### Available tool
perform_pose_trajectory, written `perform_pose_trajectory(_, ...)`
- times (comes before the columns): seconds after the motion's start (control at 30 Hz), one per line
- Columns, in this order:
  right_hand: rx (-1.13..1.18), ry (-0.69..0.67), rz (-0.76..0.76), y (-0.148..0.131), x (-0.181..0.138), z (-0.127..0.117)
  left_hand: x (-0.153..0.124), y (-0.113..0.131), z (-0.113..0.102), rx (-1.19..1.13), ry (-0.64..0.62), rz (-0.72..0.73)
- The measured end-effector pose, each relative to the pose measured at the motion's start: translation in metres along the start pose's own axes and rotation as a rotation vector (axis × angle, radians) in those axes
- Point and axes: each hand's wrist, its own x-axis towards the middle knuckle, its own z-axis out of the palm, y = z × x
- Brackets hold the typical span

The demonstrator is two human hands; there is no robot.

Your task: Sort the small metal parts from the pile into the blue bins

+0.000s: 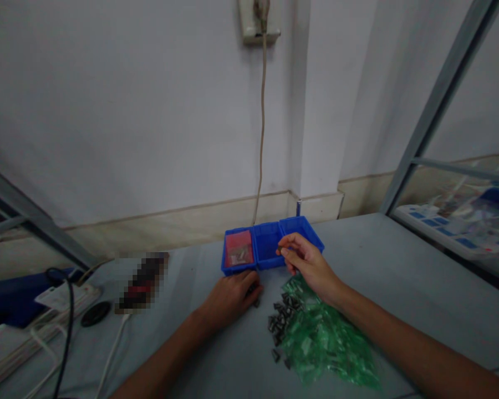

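Note:
My right hand (310, 263) is closed in a pinch in front of the blue bins, with a small dark metal piece (280, 250) between thumb and fingertips. My left hand (233, 293) rests on the table with its fingers curled; whatever lies in them is mostly hidden. A loose metal piece (256, 303) sits beside its thumb. Between my forearms, a pile of small dark metal pieces (280, 318) spills from a green plastic bag (332, 346). The left blue bin (223, 259) contains a red sheet (238, 241) and a clear bag of small parts (239, 255).
Two more blue bins, the middle one (266, 239) and the right one (298, 224), adjoin it. At left are a pixelated object (143, 281), a black round item (96, 314), cables and a power strip (37, 338). Grey metal posts (424, 127) flank the table.

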Motion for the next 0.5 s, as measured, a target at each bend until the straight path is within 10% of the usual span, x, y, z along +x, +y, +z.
perform_pose_trajectory(0.5,0.455,-0.122,0.201,-0.0027,-0.0011,0.0001,0.0011,0.0022,-0.0017,0.02,-0.031,-0.031)
